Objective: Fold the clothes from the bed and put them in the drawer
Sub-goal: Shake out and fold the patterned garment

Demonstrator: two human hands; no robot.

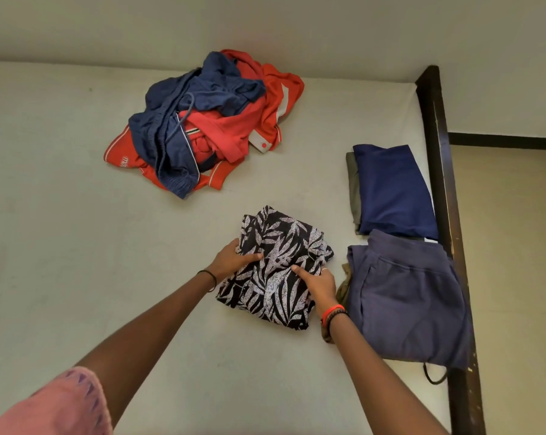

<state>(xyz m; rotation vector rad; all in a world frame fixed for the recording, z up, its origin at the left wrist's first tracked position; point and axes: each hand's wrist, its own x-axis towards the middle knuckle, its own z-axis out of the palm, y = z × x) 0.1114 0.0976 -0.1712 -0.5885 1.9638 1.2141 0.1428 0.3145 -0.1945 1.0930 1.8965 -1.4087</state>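
Black-and-white leaf-print garment (278,271), folded, on bed (108,246); long axis points away from person. Left hand (234,260) grips left edge, right hand (318,285) right edge; folded pile (406,293) just right.

Left hand (234,260): arm extended forward, thumb on top, fingers curled round printed garment (278,246) edge. Right hand (320,284): arm extended, fingers gripping its opposite side

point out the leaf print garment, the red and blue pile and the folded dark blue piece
leaf print garment (278,243): head view, upper middle of the fabric
red and blue pile (231,127): head view, red fabric at its middle
folded dark blue piece (391,189): head view, middle of top face
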